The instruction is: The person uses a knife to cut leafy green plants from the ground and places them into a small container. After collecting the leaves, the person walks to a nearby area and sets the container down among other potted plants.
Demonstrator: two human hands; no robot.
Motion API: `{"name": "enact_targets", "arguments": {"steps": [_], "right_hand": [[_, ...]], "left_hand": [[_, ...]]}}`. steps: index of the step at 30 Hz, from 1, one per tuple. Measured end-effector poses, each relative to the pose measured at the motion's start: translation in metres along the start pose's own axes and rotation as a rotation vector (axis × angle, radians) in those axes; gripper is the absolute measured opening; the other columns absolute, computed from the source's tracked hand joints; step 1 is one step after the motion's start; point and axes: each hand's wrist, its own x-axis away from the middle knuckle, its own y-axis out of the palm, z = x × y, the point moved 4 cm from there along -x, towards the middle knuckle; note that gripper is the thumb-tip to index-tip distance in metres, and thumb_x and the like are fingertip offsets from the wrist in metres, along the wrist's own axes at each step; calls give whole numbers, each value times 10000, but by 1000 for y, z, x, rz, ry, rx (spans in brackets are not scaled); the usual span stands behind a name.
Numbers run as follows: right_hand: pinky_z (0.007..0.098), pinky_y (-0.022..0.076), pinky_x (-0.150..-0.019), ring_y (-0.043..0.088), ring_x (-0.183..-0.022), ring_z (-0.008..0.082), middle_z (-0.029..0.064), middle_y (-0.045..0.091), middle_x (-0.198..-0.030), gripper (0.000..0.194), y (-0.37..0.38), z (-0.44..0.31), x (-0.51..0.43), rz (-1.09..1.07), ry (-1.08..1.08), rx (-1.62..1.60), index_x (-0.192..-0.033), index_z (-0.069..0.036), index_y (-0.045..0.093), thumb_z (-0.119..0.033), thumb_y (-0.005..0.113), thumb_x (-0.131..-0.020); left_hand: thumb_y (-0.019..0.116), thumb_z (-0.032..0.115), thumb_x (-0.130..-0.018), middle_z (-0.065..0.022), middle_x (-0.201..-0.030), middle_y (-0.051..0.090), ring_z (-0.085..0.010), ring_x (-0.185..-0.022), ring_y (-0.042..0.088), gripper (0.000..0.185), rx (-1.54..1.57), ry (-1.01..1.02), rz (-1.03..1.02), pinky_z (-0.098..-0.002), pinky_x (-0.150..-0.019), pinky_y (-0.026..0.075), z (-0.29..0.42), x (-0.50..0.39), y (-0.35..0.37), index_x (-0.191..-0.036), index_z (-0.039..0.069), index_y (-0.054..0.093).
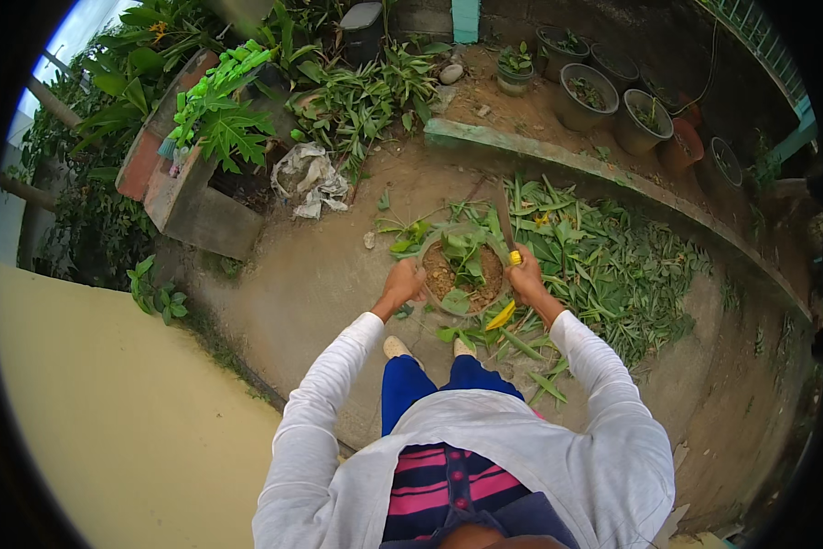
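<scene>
Between my hands is a round plastic pot (465,312) of brown soil with a leafy green plant (467,255) in it. My left hand (404,283) grips the pot's left rim. At the right rim, my right hand (524,274) is closed around the yellow handle of a long-bladed knife (504,218), its blade pointing away from me. That hand also seems to touch the pot; whether it grips the rim too is hidden. Cut green leaves (590,267) lie heaped on the ground to the right of the pot.
A low concrete curb (555,151) curves behind the leaves, with several potted plants (588,96) beyond it. To the left stand a concrete block structure (205,213) and a crumpled white sack (312,182). A yellow wall (109,391) borders the near left.
</scene>
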Motion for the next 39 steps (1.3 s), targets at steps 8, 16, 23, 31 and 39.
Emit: {"name": "enact_targets", "arguments": {"steps": [8, 16, 23, 31, 39], "right_hand": [[299, 426, -597, 517, -696, 147, 60, 584, -927, 687, 40, -20, -77, 222, 0, -91, -1433, -63, 414, 98, 558, -780], [292, 411, -559, 492, -673, 134, 64, 561, -937, 620, 66, -50, -129, 478, -10, -72, -1364, -47, 465, 77, 567, -765], [303, 435, -612, 505, -707, 141, 49, 551, -902, 649, 49, -86, -195, 488, 98, -180, -1379, -55, 457, 102, 549, -756], [349, 478, -725, 592, -822, 221, 111, 633, -1015, 648, 22, -94, -296, 558, 115, -40, -1379, -103, 483, 26, 602, -755], [313, 401, -556, 488, -640, 136, 44, 551, -834, 637, 7, -148, -377, 701, 152, -167, -1391, -84, 478, 52, 566, -775]], "left_hand": [[499, 95, -920, -141, -613, 646, -204, -513, 664, 187, -76, 120, -191, -322, -476, 538, 41, -114, -74, -947, -72, 580], [500, 81, -899, -152, -595, 646, -207, -501, 659, 182, -158, 211, -309, -323, -466, 531, 70, -234, -107, -853, -78, 578], [502, 75, -890, -142, -591, 647, -210, -499, 656, 173, -260, 187, -398, -326, -468, 529, 109, -322, -105, -855, -70, 589], [523, 123, -936, -125, -625, 654, -194, -513, 662, 204, -231, 153, -413, -306, -453, 538, 156, -428, -104, -1005, -52, 603], [522, 112, -922, -138, -627, 657, -200, -522, 675, 199, -325, 222, -533, -317, -466, 544, 228, -545, -105, -964, -68, 596]]}}
